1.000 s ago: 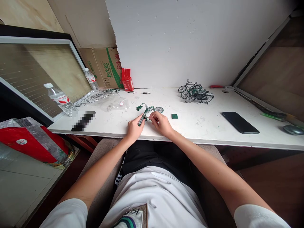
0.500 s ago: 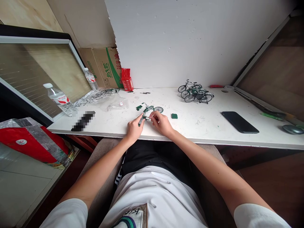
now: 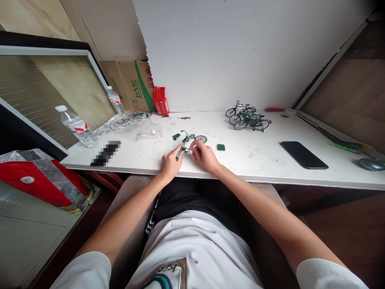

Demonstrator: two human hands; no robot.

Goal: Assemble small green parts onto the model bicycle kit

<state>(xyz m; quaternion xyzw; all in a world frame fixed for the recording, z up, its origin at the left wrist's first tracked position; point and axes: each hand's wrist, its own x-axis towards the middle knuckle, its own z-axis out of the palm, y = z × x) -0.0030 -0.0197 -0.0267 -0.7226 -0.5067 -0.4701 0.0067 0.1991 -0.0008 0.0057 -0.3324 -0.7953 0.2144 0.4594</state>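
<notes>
A small green model bicycle [image 3: 201, 139] lies on its side on the white desk. My left hand [image 3: 171, 163] is closed around its near end, where one wheel shows edge-on beside the thumb. Close by on the right, the thumb and fingertips of my right hand [image 3: 205, 155] are pinched together at the green rear frame part. Whether a tiny piece sits between those fingertips is too small to tell. Beyond the left hand lies a small green part [image 3: 176, 137], and a flat green piece [image 3: 221, 147] rests right of the right hand.
Several finished model bicycles [image 3: 248, 118] stand at the back right. A black phone [image 3: 303, 155] and a mouse [image 3: 370, 163] lie to the right. On the left are a water bottle [image 3: 76, 126], part frames in plastic [image 3: 123, 122], and a red box [image 3: 161, 104] by the wall.
Both hands stay almost in place. My right fingertips have shifted slightly at the bicycle, and the thin light piece seen near them earlier no longer shows clearly.
</notes>
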